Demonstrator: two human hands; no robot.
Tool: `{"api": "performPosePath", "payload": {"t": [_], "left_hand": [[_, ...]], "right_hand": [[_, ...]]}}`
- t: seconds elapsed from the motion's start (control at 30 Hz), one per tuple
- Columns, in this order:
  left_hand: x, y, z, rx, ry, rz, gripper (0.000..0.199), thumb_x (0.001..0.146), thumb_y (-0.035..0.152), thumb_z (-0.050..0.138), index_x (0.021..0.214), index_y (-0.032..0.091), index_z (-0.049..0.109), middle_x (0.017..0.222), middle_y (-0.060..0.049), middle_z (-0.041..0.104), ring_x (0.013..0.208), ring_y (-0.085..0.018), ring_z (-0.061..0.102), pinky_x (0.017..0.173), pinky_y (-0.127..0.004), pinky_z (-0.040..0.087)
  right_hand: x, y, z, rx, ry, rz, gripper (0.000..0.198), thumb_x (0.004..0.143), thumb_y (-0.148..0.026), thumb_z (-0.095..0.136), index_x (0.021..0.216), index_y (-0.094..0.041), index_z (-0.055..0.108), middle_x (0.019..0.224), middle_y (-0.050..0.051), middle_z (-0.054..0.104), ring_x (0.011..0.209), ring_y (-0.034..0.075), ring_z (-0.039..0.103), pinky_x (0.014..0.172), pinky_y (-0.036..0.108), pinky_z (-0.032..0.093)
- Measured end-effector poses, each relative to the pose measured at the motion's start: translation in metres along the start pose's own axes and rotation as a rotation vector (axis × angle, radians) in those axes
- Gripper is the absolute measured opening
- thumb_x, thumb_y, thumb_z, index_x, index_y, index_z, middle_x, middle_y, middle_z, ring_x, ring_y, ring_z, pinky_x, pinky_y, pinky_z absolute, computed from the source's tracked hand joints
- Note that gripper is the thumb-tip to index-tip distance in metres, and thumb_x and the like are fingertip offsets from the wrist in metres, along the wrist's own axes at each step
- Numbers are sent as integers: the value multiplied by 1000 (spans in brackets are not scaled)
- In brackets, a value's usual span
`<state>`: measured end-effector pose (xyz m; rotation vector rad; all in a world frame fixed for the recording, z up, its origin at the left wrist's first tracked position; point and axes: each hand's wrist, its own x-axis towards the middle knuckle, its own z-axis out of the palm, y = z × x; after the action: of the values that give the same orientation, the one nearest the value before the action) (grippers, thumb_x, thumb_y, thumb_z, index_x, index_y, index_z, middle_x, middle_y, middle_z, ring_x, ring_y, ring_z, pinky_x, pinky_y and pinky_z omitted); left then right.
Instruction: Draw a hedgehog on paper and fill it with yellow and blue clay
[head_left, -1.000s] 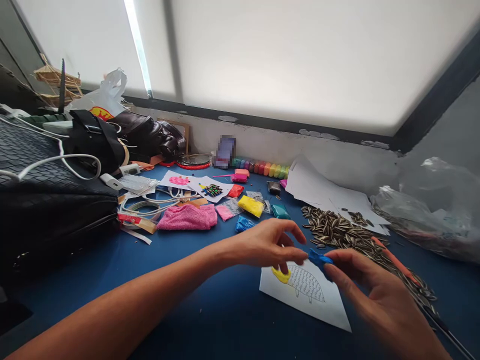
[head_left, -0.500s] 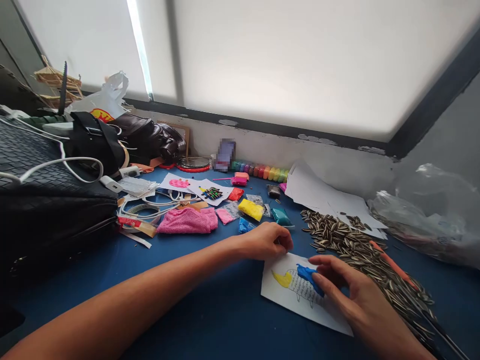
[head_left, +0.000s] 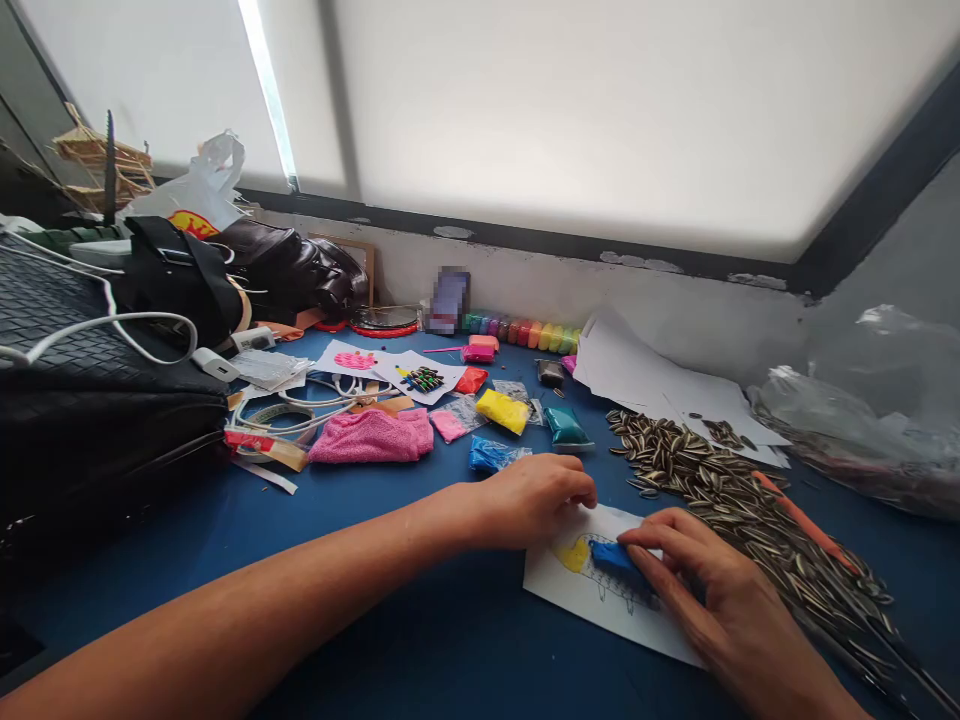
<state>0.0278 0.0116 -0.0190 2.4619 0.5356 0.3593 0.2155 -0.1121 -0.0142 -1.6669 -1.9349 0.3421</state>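
Note:
A white sheet of paper [head_left: 592, 612] lies on the blue table in front of me, with an outlined animal drawing whose head is filled with yellow clay. My left hand [head_left: 534, 502] rests at the sheet's upper left edge, fingers curled down on it and the thumb mostly hidden. Between thumb and fingers of my right hand [head_left: 701, 572] is a flattened piece of blue modelling clay [head_left: 613, 555], lying over the animal's scribbled body. Part of that clay is hidden by the fingers. A blue clay packet [head_left: 495, 455] sits just behind my left hand.
Striped sunflower seeds [head_left: 705, 480] are heaped right of my right hand, with an orange-handled tool [head_left: 802, 520] on them. Yellow [head_left: 504, 410] and teal [head_left: 566, 427] clay packets lie beyond. A pink cloth [head_left: 373, 436], finished pictures [head_left: 420, 378] and a black bag [head_left: 112, 430] are leftward.
The blue clay has come down flatter along the animal's body, and my right fingers have closed in over it. My left hand has shifted slightly over the sheet. The view has moved a little.

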Motion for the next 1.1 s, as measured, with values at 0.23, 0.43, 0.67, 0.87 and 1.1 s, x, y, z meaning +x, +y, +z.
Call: {"api": "performPosePath", "payload": {"t": [0.23, 0.43, 0.67, 0.87, 1.1], "left_hand": [[0, -3, 1, 51, -9, 16, 26, 89, 12, 49, 104, 15, 70, 105, -7, 63, 91, -16, 62, 79, -24, 46], [0, -5, 2, 69, -8, 30, 26, 91, 13, 49, 106, 14, 70, 106, -9, 63, 90, -16, 62, 79, -25, 46], [0, -6, 2, 151, -28, 67, 28, 88, 11, 51, 107, 18, 70, 105, -7, 61, 87, -15, 61, 75, -23, 46], [-1, -6, 3, 155, -21, 98, 29, 86, 8, 52, 107, 18, 71, 118, -9, 61, 100, -19, 62, 86, -26, 47], [-2, -1, -7, 115, -122, 98, 39, 81, 1, 52, 114, 14, 66, 130, -11, 57, 115, -23, 58, 97, -31, 44]], "right_hand": [[-8, 0, 0, -43, -39, -22, 33, 94, -48, 50, 103, -27, 74, 93, 6, 69, 74, 17, 66, 64, 25, 54], [-5, -3, 4, -72, -30, -94, 31, 94, -45, 50, 102, -27, 75, 91, 4, 68, 73, 14, 67, 63, 21, 54], [-5, -5, 1, -194, 111, -205, 29, 94, -40, 50, 109, -28, 72, 97, 6, 67, 81, 16, 70, 65, 22, 56], [-12, -2, -11, -300, 49, -314, 21, 94, -35, 51, 94, -27, 71, 92, 5, 65, 75, 16, 67, 60, 22, 53], [-10, -4, -7, -400, 57, -449, 22, 92, -30, 53, 106, -26, 69, 90, 5, 62, 68, 12, 66, 56, 19, 53]]}}
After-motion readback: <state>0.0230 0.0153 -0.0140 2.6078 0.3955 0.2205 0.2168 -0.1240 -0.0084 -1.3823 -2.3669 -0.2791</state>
